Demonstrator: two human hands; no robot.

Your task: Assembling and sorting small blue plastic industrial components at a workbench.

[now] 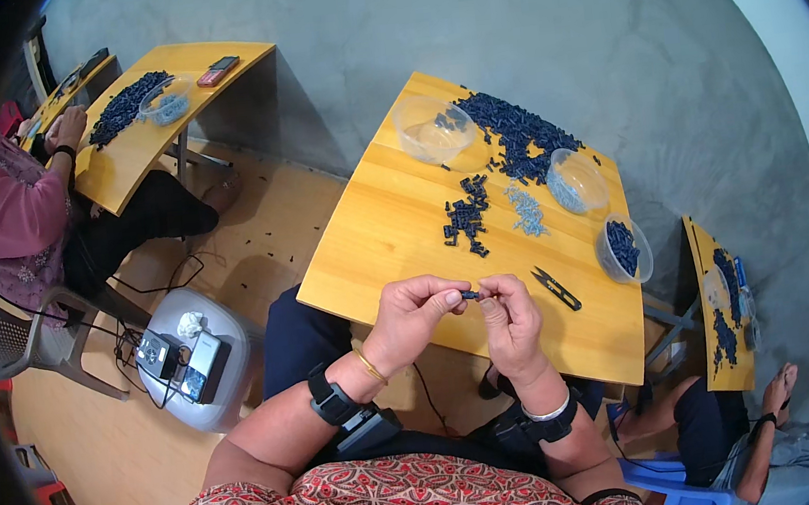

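My left hand (417, 312) and my right hand (511, 318) meet above the near edge of the yellow wooden table (392, 224). Between their fingertips they pinch one small dark blue plastic part (470, 295). A small group of the same dark parts (465, 215) lies on the table ahead of my hands. Beside it is a little heap of pale blue pieces (525, 210). A large pile of dark blue parts (515, 135) covers the far end. Black thread snips (556, 288) lie just right of my right hand.
Three clear plastic bowls stand on the table: an almost empty one (432, 128), one with pale pieces (576, 180), one with dark parts (623, 248). A person in pink (17, 226) works at a second table (135, 132) far left. Another person's arm (763, 432) shows lower right. A grey stool (202, 355) carries small devices.
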